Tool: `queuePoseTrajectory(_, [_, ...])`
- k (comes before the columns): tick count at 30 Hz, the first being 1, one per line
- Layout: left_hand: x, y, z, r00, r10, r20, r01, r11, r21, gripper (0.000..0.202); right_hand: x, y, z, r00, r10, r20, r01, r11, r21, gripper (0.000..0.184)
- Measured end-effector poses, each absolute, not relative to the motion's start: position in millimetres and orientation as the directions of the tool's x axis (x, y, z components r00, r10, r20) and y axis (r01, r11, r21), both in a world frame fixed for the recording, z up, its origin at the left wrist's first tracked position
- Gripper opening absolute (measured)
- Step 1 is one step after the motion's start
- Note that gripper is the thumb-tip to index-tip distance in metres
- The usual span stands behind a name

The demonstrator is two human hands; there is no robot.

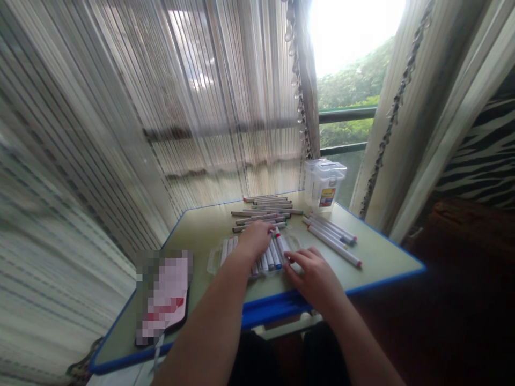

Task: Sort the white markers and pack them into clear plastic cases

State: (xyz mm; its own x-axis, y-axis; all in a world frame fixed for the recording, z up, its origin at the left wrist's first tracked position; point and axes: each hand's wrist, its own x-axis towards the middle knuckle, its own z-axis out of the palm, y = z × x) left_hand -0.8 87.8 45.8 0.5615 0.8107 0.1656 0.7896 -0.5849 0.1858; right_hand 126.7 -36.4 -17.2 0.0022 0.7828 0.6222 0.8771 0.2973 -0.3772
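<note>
A white marker with a red band (279,239) lies at the right end of a row of white markers (263,262) in a clear plastic tray (214,261). My left hand (255,239) reaches over the row, fingertips closed at this marker's far end; its other fingers are partly hidden. At the near end, the thumb and index finger of my right hand (311,268) pinch the same marker. Grey and blue ends show on the markers beside it.
Several loose markers (263,214) lie behind the tray, and more markers (332,238) lie to the right. A clear plastic box (324,182) stands at the back right. A phone (167,300) with a cable rests on the left of the blue-edged table (386,262). Curtains (225,96) hang behind.
</note>
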Motion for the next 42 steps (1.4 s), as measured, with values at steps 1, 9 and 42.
queuePoseTrajectory(1, [-0.3, 87.4, 45.6, 0.566, 0.807, 0.166, 0.787, -0.589, 0.184, 0.035, 126.8, -36.2, -17.3, 0.003, 0.78, 0.626, 0.878, 0.298, -0.375, 0.022])
queuePoseTrajectory(9, [0.5, 88.3, 41.3, 0.628, 0.76, 0.167, 0.745, -0.649, 0.151, 0.044, 127.7, -36.3, -16.8, 0.02, 0.794, 0.608, 0.873, 0.283, -0.398, 0.023])
queuePoseTrajectory(42, [3.5, 95.9, 33.7, 0.638, 0.746, 0.191, 0.728, -0.665, 0.169, 0.045, 127.6, -36.6, -16.2, 0.087, 0.779, 0.621, 0.883, 0.228, -0.41, 0.02])
